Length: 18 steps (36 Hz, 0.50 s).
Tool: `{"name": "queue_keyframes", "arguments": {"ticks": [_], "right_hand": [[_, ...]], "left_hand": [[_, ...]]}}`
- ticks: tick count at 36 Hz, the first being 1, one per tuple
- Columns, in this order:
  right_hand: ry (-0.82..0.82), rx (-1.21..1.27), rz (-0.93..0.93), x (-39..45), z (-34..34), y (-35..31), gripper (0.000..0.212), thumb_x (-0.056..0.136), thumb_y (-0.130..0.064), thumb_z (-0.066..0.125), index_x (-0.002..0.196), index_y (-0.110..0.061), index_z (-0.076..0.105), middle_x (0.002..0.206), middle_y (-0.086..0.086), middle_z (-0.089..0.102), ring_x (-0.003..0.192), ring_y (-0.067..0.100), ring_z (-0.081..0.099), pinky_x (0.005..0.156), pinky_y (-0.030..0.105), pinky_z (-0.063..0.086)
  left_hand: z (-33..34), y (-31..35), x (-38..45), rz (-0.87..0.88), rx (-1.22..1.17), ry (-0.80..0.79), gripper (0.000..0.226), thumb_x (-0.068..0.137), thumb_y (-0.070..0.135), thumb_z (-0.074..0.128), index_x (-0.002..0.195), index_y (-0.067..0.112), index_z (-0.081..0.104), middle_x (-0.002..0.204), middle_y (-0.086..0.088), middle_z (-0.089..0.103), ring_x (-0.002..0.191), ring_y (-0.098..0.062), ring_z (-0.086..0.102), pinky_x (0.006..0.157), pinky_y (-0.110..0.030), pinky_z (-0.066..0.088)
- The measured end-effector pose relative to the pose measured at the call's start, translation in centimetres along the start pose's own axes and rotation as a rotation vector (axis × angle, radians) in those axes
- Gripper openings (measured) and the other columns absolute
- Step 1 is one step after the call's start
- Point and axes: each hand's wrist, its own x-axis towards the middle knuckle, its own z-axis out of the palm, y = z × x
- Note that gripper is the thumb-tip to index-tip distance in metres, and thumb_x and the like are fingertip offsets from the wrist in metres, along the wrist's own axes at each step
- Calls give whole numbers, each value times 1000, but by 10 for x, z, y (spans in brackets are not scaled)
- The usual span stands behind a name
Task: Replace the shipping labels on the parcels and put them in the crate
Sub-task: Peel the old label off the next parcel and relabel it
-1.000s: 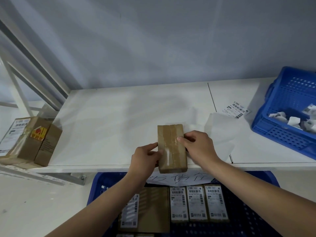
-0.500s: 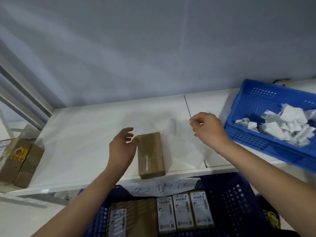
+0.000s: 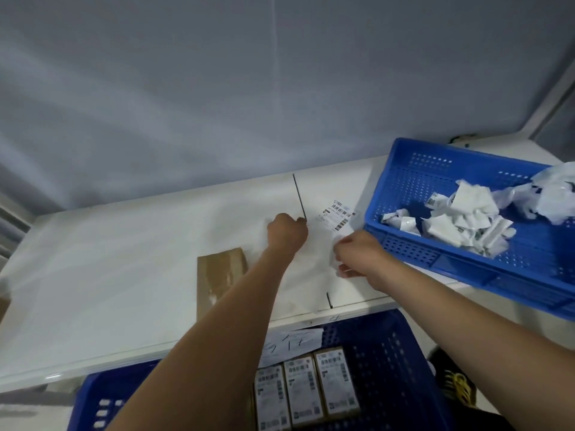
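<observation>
Both hands work the label sheet near the bench's right edge: left hand seemingly pinching it, right hand gripping; peel the label slowly, flat.

Brown taped parcel flat near table edge; barcode label flat beyond; labelled parcels upright in lower crate.

Dim, bluish, soft light; motion blur throughout, wide-angle bending at edges, faint shadows.
</observation>
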Motion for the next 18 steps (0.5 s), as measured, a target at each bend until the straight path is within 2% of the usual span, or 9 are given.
{"name": "queue_keyframes", "arguments": {"ticks": [4, 6, 8, 10, 11, 12, 14, 16, 18], "right_hand": [[3, 78, 74, 10, 7, 0, 20, 98, -5, 50, 117, -1, 53, 109, 20, 65, 84, 30, 62, 89, 46, 59], [30, 185, 125, 15, 7, 0, 26, 95, 2, 47, 120, -2, 51, 106, 20, 67, 83, 31, 63, 86, 45, 58], [20, 292, 136, 16, 6, 1, 28, 95, 3, 43, 121, -2, 55, 105, 22, 69, 81, 33, 67, 75, 43, 62], [11, 342, 138, 15, 6, 2, 28, 97, 1, 41, 120, -2, 57, 97, 19, 69, 76, 31, 67, 59, 36, 62], [7, 365, 139, 15, 6, 3, 29, 97, 0, 41, 122, -2, 56, 95, 19, 68, 74, 31, 66, 56, 35, 61], [7, 386, 143, 16, 7, 3, 30, 97, -1, 42, 124, -1, 55, 95, 20, 67, 74, 31, 66, 55, 35, 61], [27, 413, 138, 17, 10, 3, 29, 98, -3, 42, 124, 0, 55, 92, 21, 65, 69, 30, 63, 51, 32, 59], [71, 438, 136, 17, 11, 2, 26, 99, -3, 42, 121, 1, 56, 82, 16, 61, 61, 26, 58, 45, 29, 55], [96, 484, 151, 21, 13, 3, 25, 100, -4, 43, 123, 0, 54, 83, 15, 56, 60, 24, 55, 52, 34, 58]], "left_hand": [[6, -1, 10, -123, -101, -51, 46, 100, 34, 59, 125, -5, 59, 124, -21, 62, 117, -37, 60, 86, -35, 52], [5, -3, 14, -166, -133, -70, 43, 95, 33, 68, 117, -3, 62, 113, -18, 63, 109, -36, 63, 74, -34, 51], [5, -6, 20, -205, -189, -131, 30, 90, 23, 75, 97, -3, 62, 98, -18, 63, 93, -34, 67, 68, -37, 55], [5, -9, 22, -232, -280, -215, 17, 86, 4, 75, 85, -4, 60, 86, -20, 62, 83, -32, 66, 78, -46, 58], [5, -10, 23, -234, -311, -231, 14, 83, -2, 74, 86, -6, 61, 84, -20, 61, 80, -31, 65, 81, -48, 57], [5, -11, 22, -230, -317, -231, 15, 81, -5, 74, 91, -7, 64, 84, -20, 62, 77, -31, 64, 81, -47, 57], [5, -13, 19, -198, -323, -219, 19, 78, -6, 75, 95, -6, 69, 82, -19, 62, 69, -27, 61, 71, -40, 55], [4, -13, 13, -160, -344, -233, 12, 77, -9, 72, 83, 1, 70, 81, -17, 61, 67, -25, 58, 67, -36, 49], [4, -16, 12, -137, -377, -253, 22, 78, -14, 66, 71, 7, 68, 82, -16, 62, 71, -25, 57, 66, -33, 49]]}}
